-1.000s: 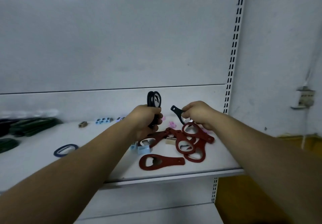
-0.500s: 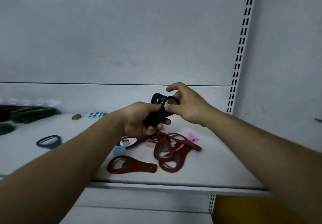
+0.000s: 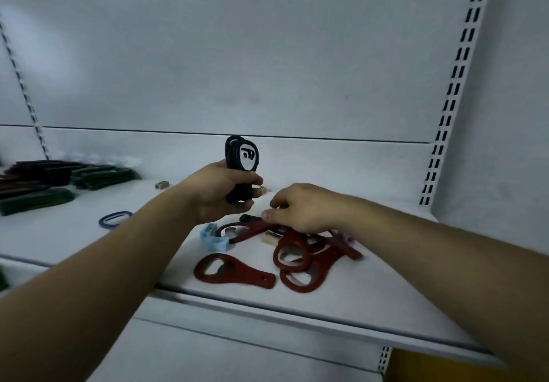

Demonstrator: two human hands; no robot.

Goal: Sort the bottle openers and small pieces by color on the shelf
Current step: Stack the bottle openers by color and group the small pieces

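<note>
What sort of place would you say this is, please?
Probably a shop or stockroom, though I can't be sure: a white metal shelf hangs on slotted uprights of the retail kind, and openers are stacked by colour on it.

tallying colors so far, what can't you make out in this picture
Head view:
- Count of black openers in the left hand: stacked, overlapping.
- Black handle: the rest is hidden under the right hand; grip unclear.
- Dark stacks, far left: dim, cut by the frame edge.
- Pink piece: partly behind the right wrist.
</note>
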